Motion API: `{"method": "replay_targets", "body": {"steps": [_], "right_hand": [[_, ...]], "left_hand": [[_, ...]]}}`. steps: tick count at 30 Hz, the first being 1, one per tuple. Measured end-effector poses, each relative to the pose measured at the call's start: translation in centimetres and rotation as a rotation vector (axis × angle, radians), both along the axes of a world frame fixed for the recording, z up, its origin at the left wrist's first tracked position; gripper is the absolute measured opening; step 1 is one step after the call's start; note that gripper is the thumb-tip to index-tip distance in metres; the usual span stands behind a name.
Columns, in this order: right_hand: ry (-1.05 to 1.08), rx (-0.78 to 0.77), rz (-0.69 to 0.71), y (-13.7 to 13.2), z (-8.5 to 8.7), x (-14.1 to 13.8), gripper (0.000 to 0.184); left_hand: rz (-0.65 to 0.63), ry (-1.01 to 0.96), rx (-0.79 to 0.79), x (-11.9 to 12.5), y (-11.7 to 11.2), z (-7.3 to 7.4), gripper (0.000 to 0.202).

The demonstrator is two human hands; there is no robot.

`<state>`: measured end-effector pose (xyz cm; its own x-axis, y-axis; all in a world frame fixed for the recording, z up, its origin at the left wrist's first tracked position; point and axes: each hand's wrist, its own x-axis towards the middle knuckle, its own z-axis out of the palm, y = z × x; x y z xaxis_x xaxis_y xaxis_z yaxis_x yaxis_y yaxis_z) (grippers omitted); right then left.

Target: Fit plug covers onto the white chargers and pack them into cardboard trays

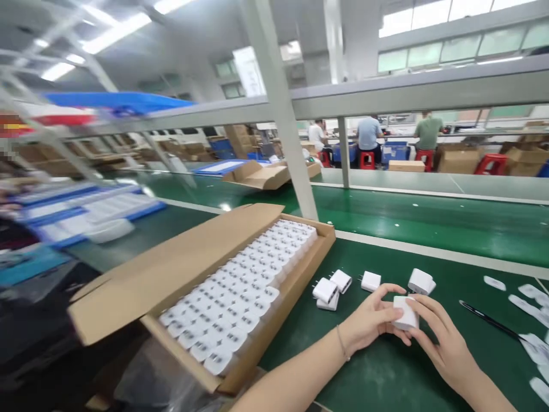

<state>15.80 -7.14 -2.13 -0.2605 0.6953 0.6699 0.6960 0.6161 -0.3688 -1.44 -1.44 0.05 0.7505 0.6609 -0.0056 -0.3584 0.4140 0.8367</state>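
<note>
Both my hands hold one white plug charger [405, 312] just above the green bench. My left hand [371, 322] grips its left side with curled fingers. My right hand [441, 342] closes on its right side, fingers laid over the top. Several more white chargers lie loose on the mat beyond my hands, one [421, 281] close behind the held one, another [370, 280] further left, and a small cluster [329, 290] beside the box. An open cardboard box [300, 283] to my left holds several rows of white chargers [240, 292].
A black pen-like tool [489, 321] and white stickers [529, 306] lie at the right. A grey frame post [285, 126] rises behind the box. Blue trays [81, 212] sit far left. People in the background sit on red stools [366, 159] among cartons.
</note>
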Motion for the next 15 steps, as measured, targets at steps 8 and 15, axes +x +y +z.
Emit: {"method": "replay_targets", "body": {"steps": [8,15], "right_hand": [[0.019,-0.001,-0.104,-0.2,-0.3,0.0,0.037],[-0.159,0.081,0.005,-0.4,-0.5,-0.3,0.033]], "left_hand": [[0.499,0.270,0.526,-8.4,-0.5,10.7,0.038],[0.459,1.426,1.152,-17.3,1.7,14.8,0.021]]}}
